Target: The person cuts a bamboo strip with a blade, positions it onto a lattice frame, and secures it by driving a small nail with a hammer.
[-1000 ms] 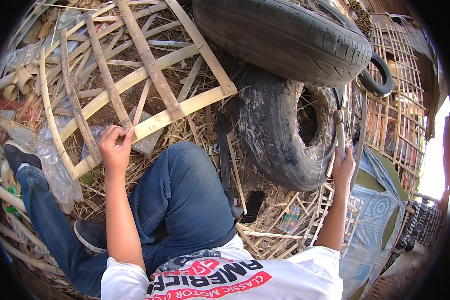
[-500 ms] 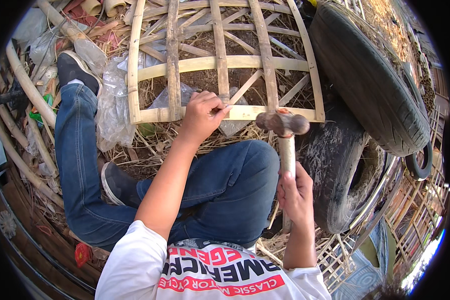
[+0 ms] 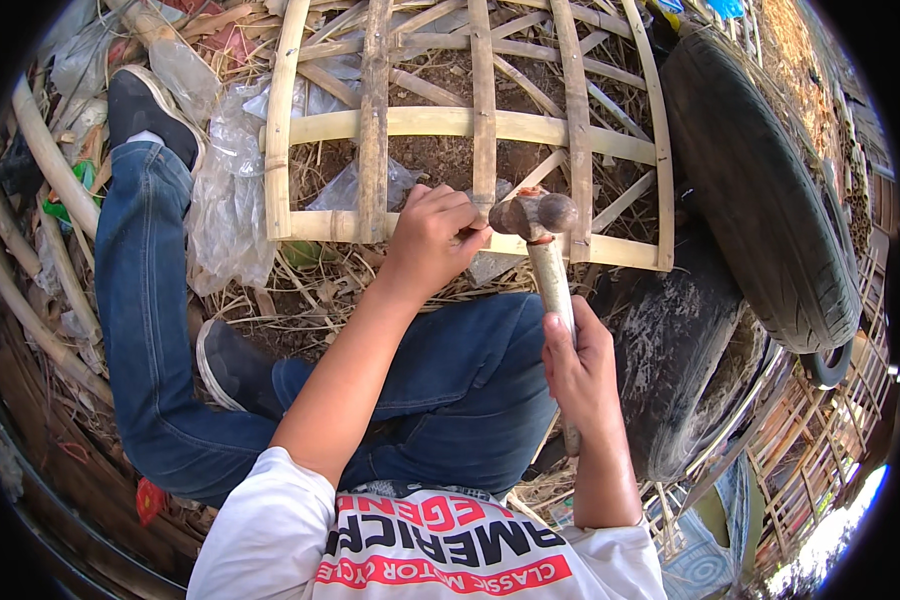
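A lattice of pale bamboo strips [image 3: 420, 122] lies in front of me, its vertical slats crossing the horizontal ones. My left hand [image 3: 432, 240] rests at its near strip, beside the middle slat. The thumb and fingers are pinched together there; whatever they hold is too small to make out. My right hand [image 3: 582, 368] is closed round the pale handle of a hammer [image 3: 553, 278]. Its rusty, rounded head is just right of my left fingertips, over the near strip; I cannot tell whether it touches the bamboo.
Two worn tyres [image 3: 760, 190] lie to the right, one leaning over the other. Clear plastic sheeting [image 3: 232, 200] is crumpled left of the lattice. Bamboo poles [image 3: 55, 165] curve along the far left. Dry straw and scraps cover the ground. My bent legs [image 3: 440, 360] are close below the lattice.
The hammer head has moved left, closer to my left fingertips, and its handle now tilts. The lattice appears farther right and slightly turned in view. My left hand keeps its pinch.
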`<action>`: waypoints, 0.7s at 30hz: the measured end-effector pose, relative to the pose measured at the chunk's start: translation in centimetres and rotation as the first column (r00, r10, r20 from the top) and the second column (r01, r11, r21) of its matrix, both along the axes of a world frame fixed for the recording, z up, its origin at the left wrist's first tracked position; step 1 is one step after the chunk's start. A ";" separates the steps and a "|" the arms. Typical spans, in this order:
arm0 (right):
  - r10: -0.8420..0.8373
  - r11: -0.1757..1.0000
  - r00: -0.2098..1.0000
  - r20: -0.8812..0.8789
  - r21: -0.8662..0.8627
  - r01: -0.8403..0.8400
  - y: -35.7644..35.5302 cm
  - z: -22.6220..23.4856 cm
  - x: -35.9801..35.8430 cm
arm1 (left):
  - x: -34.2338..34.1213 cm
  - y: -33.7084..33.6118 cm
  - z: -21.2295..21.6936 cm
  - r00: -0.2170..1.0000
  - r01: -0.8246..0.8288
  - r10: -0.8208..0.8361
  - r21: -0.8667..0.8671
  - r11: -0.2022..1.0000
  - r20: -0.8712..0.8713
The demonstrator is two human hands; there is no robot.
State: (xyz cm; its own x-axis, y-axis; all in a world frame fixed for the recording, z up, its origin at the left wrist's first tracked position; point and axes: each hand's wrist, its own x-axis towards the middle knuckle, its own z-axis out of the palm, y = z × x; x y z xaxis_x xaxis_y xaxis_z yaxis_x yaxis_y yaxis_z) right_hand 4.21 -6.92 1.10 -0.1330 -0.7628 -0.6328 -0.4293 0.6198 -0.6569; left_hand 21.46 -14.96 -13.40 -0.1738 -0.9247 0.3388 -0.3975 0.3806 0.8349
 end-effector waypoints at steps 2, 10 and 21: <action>0.022 1.000 0.999 -0.031 -0.005 -0.022 0.0 -0.2 0.0 | 0.1 0.0 -0.1 1.000 -0.002 0.002 0.011 1.000 0.015; 0.072 0.997 0.993 -0.093 0.002 -0.072 0.4 0.5 0.2 | 0.1 0.3 -0.5 0.999 -0.017 0.016 0.022 1.000 0.036; 0.128 0.982 0.980 -0.155 -0.119 -0.147 0.6 1.0 0.5 | 0.1 0.4 -0.7 0.998 -0.061 0.062 -0.023 0.998 0.003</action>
